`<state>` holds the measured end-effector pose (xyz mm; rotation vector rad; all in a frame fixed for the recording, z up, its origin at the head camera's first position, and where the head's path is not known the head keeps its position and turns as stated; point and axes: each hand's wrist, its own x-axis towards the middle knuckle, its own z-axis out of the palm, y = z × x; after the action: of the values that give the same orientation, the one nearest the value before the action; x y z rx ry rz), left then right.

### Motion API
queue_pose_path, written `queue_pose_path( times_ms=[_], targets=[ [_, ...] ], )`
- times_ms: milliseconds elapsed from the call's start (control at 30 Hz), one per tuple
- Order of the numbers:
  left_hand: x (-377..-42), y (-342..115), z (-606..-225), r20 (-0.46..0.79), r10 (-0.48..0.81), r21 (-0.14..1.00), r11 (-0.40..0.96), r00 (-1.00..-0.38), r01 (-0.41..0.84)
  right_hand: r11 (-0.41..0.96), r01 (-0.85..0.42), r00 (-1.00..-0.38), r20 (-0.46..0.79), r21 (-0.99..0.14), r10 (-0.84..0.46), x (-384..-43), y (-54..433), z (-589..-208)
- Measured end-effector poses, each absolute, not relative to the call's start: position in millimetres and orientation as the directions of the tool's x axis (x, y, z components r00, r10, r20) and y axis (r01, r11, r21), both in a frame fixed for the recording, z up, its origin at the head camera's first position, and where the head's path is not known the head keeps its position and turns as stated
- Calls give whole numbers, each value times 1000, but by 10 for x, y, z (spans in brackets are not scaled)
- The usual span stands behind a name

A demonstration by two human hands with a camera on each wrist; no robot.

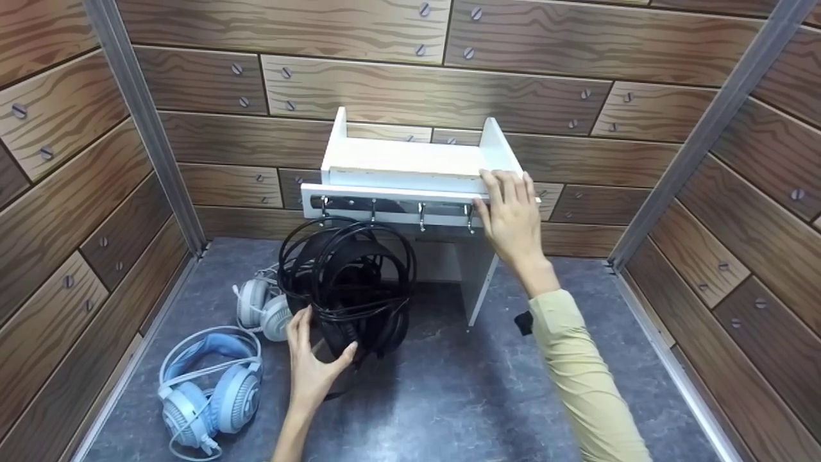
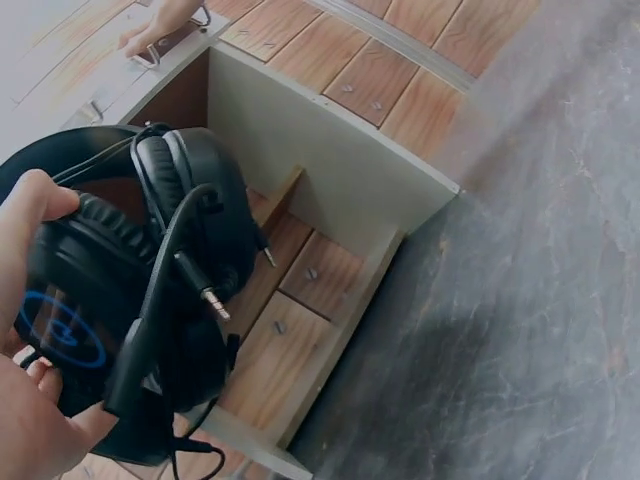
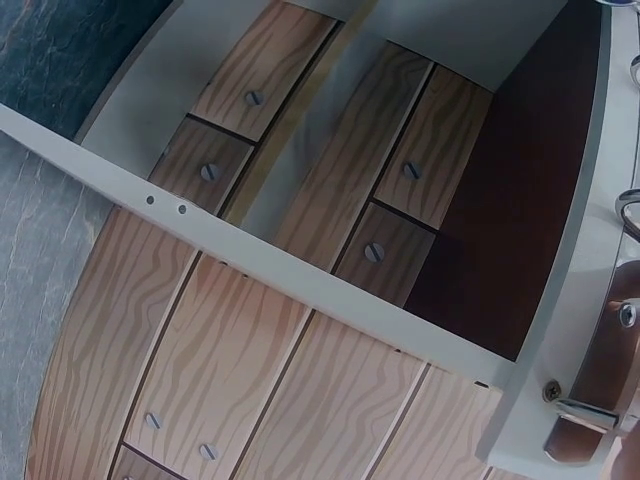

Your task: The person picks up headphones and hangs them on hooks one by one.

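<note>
Black cable [image 1: 359,314] partly hides the headphones [image 2: 112,258] the left hand [image 1: 311,378] grips at seven o'clock. At three, we see the right hand [image 1: 515,221], fingers straight, on the white rack [image 1: 410,156].

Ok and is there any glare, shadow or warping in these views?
Head view: glare on the floor near the bottom centre, while the black headphones are so dark that detail merges; left wrist view: washed-out wall at upper left, soft shadow on the floor; right wrist view: some edges of the white rack bow, like lens distortion.
</note>
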<state>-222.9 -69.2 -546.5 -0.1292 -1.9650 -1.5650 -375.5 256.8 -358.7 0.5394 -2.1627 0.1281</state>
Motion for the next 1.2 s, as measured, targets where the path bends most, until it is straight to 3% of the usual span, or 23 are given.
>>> queue_pose_path(
  times_ms=[200,400,600,900,1200],
  targets=[
    [-2191,-718,-5484,519,-280,841,337,-808,423,900,-426,-529,782,92,-331,-3755,2552,-3587],
    [-2133,-799,-5455,449,-233,885,249,-862,394,902,-424,-534,779,89,-328,-3750,2558,-3586],
    [-2102,-902,-5377,427,-233,904,133,-873,407,897,-433,-515,791,93,-330,-3756,2553,-3595],
    [-2065,-1058,-5250,448,-296,893,97,-844,440,900,-428,-516,793,88,-323,-3764,2565,-3600],
    [-1936,-1282,-5091,491,-410,862,97,-769,498,896,-435,-515,792,87,-327,-3763,2557,-3590]
  ],
)
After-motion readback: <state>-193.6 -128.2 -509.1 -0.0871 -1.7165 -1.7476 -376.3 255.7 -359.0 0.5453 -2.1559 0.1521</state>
